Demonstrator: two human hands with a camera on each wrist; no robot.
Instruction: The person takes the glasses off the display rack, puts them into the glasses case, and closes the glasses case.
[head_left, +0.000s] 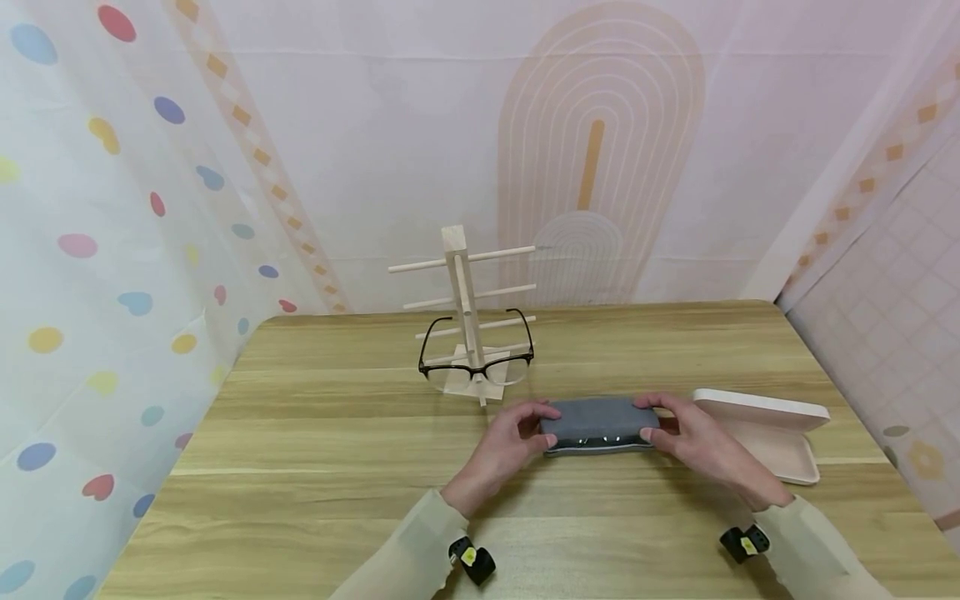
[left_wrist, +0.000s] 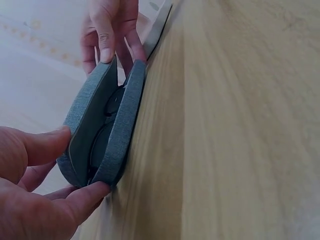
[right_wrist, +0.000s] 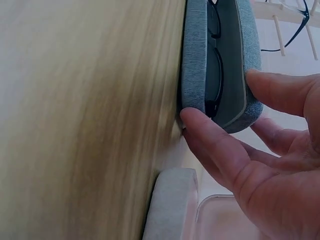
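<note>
Where the scene is bounded at the back, a pale patterned cloth hangs behind the wood-grained table. Toward the table's far edge stands a wooden stand, an upright post on a flat base, fitted with four crosswise dowels. On my right, a light-coloured case sits open, its lid raised and its interior pinkish. Directly before me, to the left of that item, is the grey case, located between my hands. Its textured lid is parted from its base, with the opening facing me; whether its underside fully contacts the table I cannot tell. Black-framed glasses sit low on the stand, lenses toward me, arms running back on either side of the post. My left hand grips the left end of the grey case, and my right hand grips the right end; on each, digits bear against both lid and base. Inside the case lie dark-framed spectacles, partly hidden by the lid. Smallest items noted: black wrist units with yellow marks, one at each cuff.
</note>
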